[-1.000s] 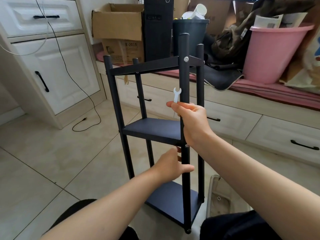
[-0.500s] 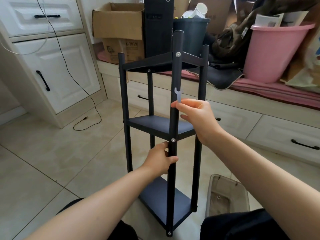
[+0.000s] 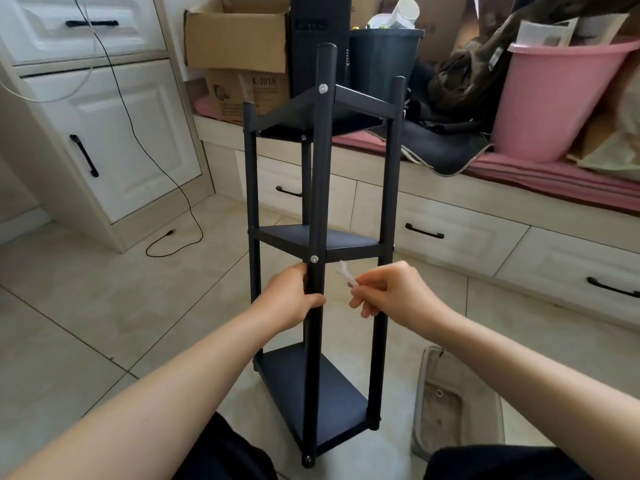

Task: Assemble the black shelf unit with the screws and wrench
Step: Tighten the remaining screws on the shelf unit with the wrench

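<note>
Behind, a bin held trash; left hand gripped the shelf post, right hand pinched a wrench.

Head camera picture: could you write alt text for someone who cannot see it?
A person's left hand grips the front post of an upright black shelf unit with three shelves, just below a silver screw, while the right hand pinches a small white wrench beside it. White cabinets and a pink bucket stand behind.
</note>
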`<state>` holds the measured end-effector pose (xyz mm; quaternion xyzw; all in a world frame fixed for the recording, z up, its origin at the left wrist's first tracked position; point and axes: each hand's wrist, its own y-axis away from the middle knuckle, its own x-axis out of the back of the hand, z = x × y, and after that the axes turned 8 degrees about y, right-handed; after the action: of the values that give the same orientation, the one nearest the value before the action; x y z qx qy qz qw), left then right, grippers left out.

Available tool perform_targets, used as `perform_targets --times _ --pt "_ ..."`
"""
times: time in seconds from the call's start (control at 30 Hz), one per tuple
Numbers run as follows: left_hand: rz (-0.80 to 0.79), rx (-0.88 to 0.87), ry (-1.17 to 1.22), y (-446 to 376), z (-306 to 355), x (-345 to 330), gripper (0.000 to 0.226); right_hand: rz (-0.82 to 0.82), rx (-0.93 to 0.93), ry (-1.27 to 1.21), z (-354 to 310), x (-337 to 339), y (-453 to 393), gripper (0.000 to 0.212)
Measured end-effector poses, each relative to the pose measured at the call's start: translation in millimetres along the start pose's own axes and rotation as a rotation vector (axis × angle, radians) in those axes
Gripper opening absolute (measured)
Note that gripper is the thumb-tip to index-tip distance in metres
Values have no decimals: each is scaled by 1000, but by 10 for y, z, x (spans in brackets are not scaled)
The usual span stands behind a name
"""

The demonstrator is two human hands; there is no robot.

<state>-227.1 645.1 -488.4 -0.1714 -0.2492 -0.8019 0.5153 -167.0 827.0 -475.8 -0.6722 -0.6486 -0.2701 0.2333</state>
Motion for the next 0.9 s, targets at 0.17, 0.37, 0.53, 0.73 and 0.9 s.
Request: perform_targets --times 0.17,0.37,0.53,0.73,0.9 --pt "-15 16 -21 -6 -41 29 50 2 -84 66 116 -118 -58 15" --pt "4 44 -74 -32 -123 143 46 74 -57 26 14 -410 -264 16" --pt "6 61 -86 -67 -200 297 40 65 -86 -111 -55 -695 -329 9" --pt "-2 48 -74 -95 -238 397 33 173 14 -199 -100 -883 -341 11" --pt "-12 38 -95 -96 -227 392 35 306 52 -223 -91 -1037 -341 11"
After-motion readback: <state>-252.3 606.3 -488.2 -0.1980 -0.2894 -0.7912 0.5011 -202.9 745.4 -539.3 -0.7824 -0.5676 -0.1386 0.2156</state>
